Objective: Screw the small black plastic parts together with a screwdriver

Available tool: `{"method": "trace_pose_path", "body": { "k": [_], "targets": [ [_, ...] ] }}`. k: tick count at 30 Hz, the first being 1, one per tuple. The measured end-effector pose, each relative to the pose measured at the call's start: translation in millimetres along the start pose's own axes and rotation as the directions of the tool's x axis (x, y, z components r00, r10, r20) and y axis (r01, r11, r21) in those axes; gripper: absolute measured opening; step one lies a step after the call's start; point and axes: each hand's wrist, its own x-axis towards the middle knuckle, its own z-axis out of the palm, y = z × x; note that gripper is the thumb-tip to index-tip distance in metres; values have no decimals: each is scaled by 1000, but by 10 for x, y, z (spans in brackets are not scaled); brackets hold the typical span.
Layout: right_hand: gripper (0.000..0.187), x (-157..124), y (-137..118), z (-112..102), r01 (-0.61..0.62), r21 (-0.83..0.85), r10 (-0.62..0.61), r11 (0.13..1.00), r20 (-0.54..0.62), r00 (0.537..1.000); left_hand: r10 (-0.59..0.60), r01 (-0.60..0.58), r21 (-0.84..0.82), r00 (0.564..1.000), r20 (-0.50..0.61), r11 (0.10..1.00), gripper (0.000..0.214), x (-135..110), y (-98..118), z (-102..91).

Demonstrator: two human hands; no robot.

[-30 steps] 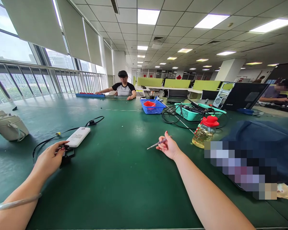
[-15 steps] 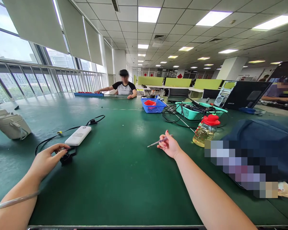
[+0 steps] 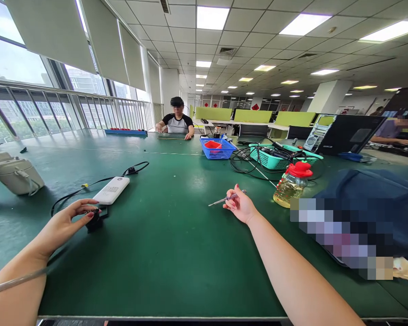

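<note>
Head | pinches black device (image 3: 94,222) with left fingers (image 3: 83,209), near white box (image 3: 112,190) | grips slim tool (image 3: 219,201) in curled right fingers (image 3: 231,204)

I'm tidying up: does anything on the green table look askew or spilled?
No spill shows. The black cables look untidy: they lie tangled in the teal basket and loop over its rim onto the green table.

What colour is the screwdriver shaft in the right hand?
Silvery grey; the screwdriver shaft shows best in the head view.
</note>
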Motion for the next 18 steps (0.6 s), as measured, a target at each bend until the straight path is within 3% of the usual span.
{"method": "trace_pose_path", "body": {
  "k": [6, 18],
  "targets": [
    [53, -3, -1, -3, 10, -23, -10, 1000, 4, 1000, -4, 1, 70, 999, 38, 998, 75, 12, -50, -29],
    [53, -7, 6, -1, 20, -32, -20, 999, 11, 1000, -112, 85, 319, 991, 69, 944, 63, 24, 54, -25]
  ]
}}
